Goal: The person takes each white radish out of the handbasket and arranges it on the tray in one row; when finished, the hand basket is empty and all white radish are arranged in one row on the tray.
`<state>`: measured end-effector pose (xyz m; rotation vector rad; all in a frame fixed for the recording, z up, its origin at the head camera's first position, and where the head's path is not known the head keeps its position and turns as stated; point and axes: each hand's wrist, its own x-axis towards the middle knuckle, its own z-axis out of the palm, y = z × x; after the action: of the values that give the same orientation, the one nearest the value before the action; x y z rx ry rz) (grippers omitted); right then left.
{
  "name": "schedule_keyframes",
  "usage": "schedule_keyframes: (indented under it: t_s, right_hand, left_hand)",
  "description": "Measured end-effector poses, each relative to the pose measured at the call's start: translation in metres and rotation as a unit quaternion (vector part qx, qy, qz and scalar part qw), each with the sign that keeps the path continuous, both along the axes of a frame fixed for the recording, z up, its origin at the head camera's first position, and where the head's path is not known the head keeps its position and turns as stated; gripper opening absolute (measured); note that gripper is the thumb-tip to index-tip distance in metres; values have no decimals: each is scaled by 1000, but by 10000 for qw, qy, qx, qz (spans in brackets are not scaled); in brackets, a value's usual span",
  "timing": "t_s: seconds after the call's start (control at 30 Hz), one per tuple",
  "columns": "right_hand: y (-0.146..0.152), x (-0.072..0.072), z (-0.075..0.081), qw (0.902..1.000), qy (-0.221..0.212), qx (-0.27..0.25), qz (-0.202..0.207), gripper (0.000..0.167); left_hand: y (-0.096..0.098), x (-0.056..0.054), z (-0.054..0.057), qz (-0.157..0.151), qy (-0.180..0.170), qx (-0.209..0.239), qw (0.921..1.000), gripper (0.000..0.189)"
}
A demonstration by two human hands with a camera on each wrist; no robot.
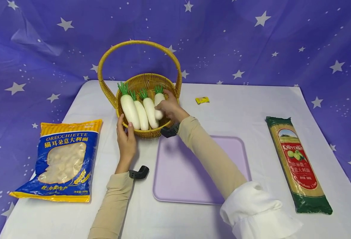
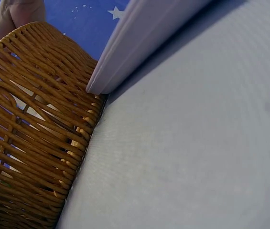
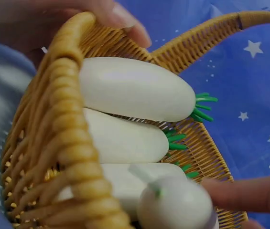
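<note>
A woven basket [image 1: 150,79] with a tall handle stands at the back of the table, holding several white radishes with green tops. My right hand [image 1: 173,107] reaches into its right side and grips the rightmost white radish [image 1: 159,99], thumb on one side and fingers on the other. Three more radishes, including the large one [image 1: 129,109] at the left, lean side by side on the front rim. At the basket's front left, my left hand [image 1: 126,143] holds the rim. The right wrist view shows fingers [image 3: 125,21] of that hand over the rim beside the large radish [image 3: 135,88].
A lilac tray [image 1: 175,186] lies in front of the basket, under my right forearm. A blue orecchiette bag [image 1: 63,162] is at the left. At the right lies a long spaghetti pack [image 1: 298,162]. A small yellow wrapped candy [image 1: 202,100] sits right of the basket.
</note>
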<state>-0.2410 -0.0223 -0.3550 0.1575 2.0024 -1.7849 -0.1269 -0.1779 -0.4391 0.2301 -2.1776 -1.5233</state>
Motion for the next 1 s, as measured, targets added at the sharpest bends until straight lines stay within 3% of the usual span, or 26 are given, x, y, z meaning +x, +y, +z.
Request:
schedule_keyframes:
  t_s: [0.13,0.3,0.57,0.77,0.9,1.0]
  right_hand:
    - [5,-3,-2,9966,-354,-650,352,69]
    - [10,-7,-5,9851,-667,-1381,780,55]
    - [25,2,-3,9673,-519,-2221,1111,50]
    - [47,39,5,9576,-56,-2619,1197,51]
    - [60,74,10,9597,496,-2506,1175,56]
    - [67,103,6,9626,1017,-2195,1219,59]
  left_hand:
    - [-1,0,1,60,-16,-74,10000,48]
    - [0,0,1,53,10,-93,9999,48]
    - [0,1,2,75,-1,-125,9999,48]
    - [2,0,0,44,-44,-192,9998,48]
    - [1,1,-1,88,-36,-224,9997,48]
    - [1,2,-1,118,-63,-245,9996,47]
